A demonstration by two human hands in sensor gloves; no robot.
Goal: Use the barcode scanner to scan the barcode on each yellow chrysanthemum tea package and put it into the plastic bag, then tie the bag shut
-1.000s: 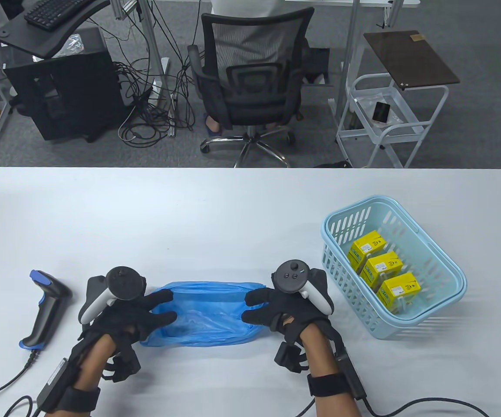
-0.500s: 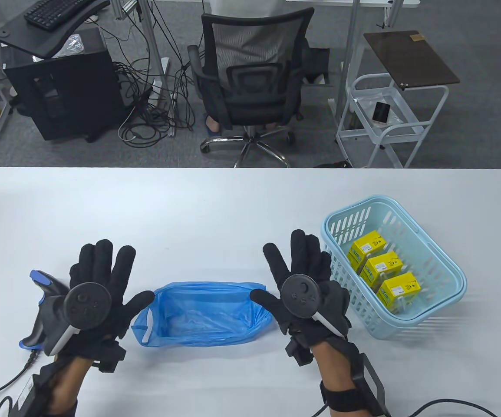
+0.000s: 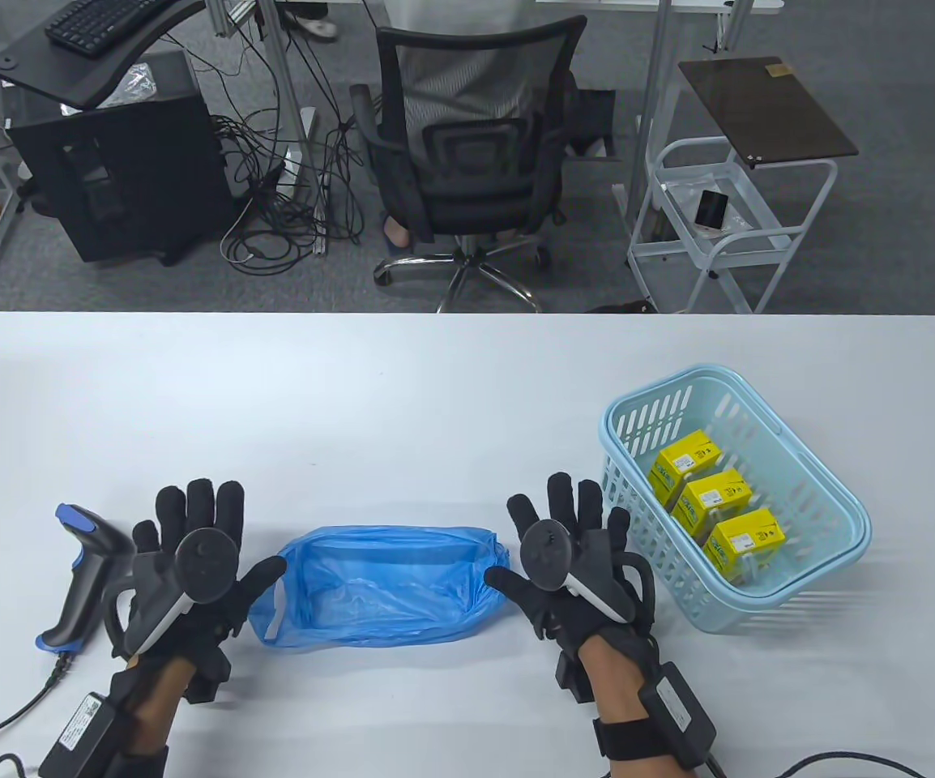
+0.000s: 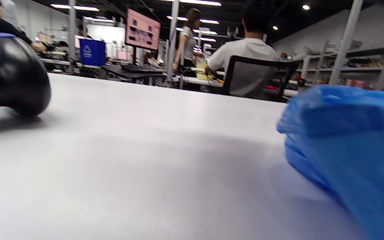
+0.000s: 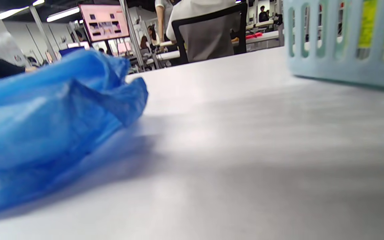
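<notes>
1. stretching across the near half of the table view is a smooth white table with rounded far corners; beyond its far edge lies grey carpet.
2. on that carpet stand a black mesh office chair with a person seated in it, a black computer tower with tangled cables beside it, and a white wire trolley at the far right.
3. the wrist views show a long room with ceiling strip lights, shelving and a pinkish wall screen; what is on the screen is too blurred to read.
4. a crumpled blue plastic bag lies mouth-open near the table's front edge, between the two hands.
5. the left hand in its black sensor glove hovers with fingers spread wide, holding nothing, just left of the bag.
6. the right hand is likewise splayed and empty, between the bag and a pale blue slotted plastic basket.
7. three yellow chrysanthemum tea packages sit in a row inside the basket; each shows a small white label, its print too small to read.
8. a black handheld barcode scanner with blue trim lies at the near left, cable trailing off the near edge.
</notes>
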